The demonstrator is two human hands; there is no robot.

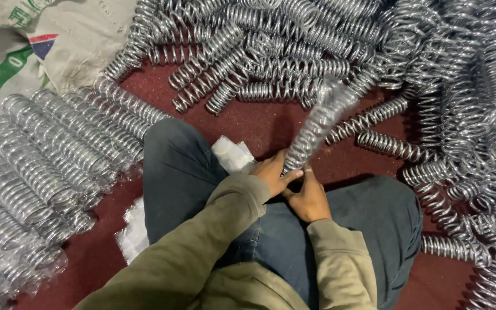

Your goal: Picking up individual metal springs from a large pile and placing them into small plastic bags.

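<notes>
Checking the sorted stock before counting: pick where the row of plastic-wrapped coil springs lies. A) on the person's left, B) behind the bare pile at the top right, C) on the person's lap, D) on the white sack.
A: the row of plastic-wrapped coil springs lies side by side on the red floor at the person's left, while both hands, left hand and right hand, grip one more wrapped spring over the knees.

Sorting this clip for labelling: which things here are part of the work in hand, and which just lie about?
In hand:
- left hand and right hand, both holding one wrapped spring
- row of wrapped springs
- heap of bare springs
- clear bags

Lying about:
- printed sack
- red floor
</notes>
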